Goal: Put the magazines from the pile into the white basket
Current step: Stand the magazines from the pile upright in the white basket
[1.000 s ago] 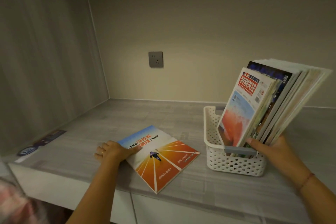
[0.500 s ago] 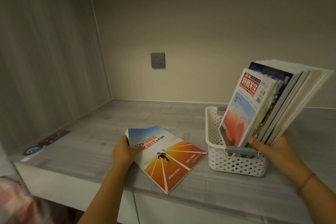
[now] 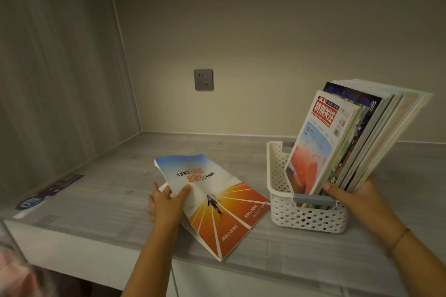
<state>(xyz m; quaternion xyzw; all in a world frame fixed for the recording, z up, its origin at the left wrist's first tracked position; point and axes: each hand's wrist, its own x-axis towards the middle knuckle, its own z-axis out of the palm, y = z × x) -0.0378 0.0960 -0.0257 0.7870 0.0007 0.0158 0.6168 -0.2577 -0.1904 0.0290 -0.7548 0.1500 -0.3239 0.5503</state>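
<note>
My left grip (image 3: 166, 202) clasps the orange magazine (image 3: 217, 205), one edge raised off the tabletop (image 3: 101, 200); my right grip (image 3: 350, 198) grasps the leaning magazines (image 3: 350, 137) in the white basket (image 3: 306, 217).

I see a grey wood-grain table (image 3: 101, 190) set in an alcove w/ a pale far wall. Grey wall socket (image 3: 203, 79) sits mid-wall, well above the surface. Far left on the table lies a flat dark-blue sticker/label (image 3: 48, 191) w/ a round logo, text too blurred to read. Pink blurred fabric (image 3: 14, 275) at near-left corner.
</note>
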